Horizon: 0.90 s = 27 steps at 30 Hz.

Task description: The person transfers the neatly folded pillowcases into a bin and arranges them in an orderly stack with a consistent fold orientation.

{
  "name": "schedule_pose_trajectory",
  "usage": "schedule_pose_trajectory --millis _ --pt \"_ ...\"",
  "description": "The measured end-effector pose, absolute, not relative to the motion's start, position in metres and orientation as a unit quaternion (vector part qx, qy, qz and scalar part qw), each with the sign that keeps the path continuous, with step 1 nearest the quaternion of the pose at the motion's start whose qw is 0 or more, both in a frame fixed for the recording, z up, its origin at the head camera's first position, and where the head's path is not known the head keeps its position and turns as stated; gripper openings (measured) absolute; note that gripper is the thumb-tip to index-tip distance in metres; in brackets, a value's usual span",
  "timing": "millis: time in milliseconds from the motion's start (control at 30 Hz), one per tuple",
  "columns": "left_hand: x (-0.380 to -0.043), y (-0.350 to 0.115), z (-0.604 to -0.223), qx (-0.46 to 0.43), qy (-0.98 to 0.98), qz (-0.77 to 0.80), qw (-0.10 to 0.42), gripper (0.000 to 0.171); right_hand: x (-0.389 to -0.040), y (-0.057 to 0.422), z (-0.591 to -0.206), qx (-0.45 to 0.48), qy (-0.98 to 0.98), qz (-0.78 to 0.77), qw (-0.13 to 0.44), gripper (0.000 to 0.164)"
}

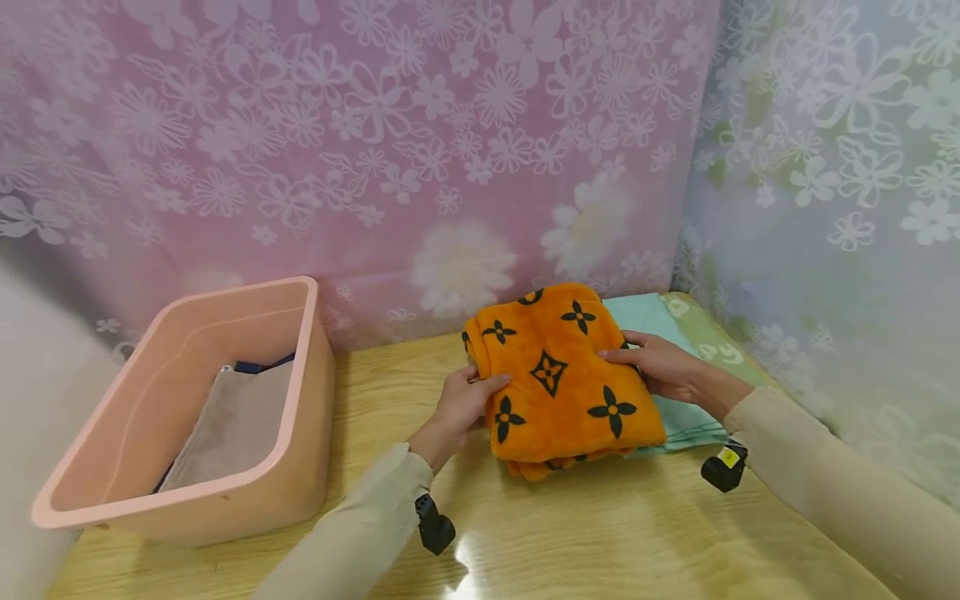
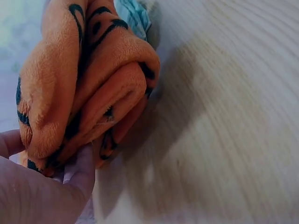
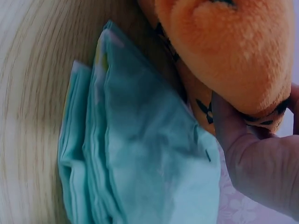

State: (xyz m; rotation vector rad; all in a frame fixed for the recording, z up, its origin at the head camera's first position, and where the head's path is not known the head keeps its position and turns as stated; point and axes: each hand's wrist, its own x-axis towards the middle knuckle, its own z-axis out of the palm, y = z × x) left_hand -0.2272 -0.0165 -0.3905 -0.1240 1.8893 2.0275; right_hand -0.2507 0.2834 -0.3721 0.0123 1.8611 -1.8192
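A folded orange plush blanket (image 1: pixel 525 425) with dark flower motifs is held between both hands over the table. My left hand (image 1: pixel 459 404) grips its left edge, thumb on top and fingers beneath. On the opposite side my right hand (image 1: pixel 667 367) pinches the right edge, thumb on the upper face. In the left wrist view the blanket's rolled layers (image 2: pixel 107 93) show above the fingers. A folded mint-green cloth (image 3: pixel 154 154) lies beside and partly behind the blanket, under my right hand in the right wrist view.
A pink plastic bin (image 1: pixel 307 408) stands at the left, with a folded grey cloth (image 1: pixel 240 425) and a dark blue piece inside. A green printed cloth (image 1: pixel 712 337) lies at the back right. Flowered curtains (image 1: pixel 375 167) hang behind the wooden table (image 1: pixel 570 533).
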Motion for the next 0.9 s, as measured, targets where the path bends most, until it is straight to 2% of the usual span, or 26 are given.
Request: schedule_pose_trajectory --millis 167,400,900 --pt "-0.227 -0.024 -0.378 -0.037 0.684 0.703 0.189 0.043 -0.247 0.278 -0.365 0.005 0.696 -0.669 0.261 0.078" --pt "-0.226 -0.031 -0.361 -0.028 0.691 0.694 0.198 0.039 -0.24 0.274 -0.354 -0.005 0.697 -0.669 0.256 0.071" --pt "-0.219 -0.067 -0.303 0.036 0.707 0.689 0.155 0.037 -0.228 0.246 -0.312 -0.04 0.664 -0.706 0.244 0.068"
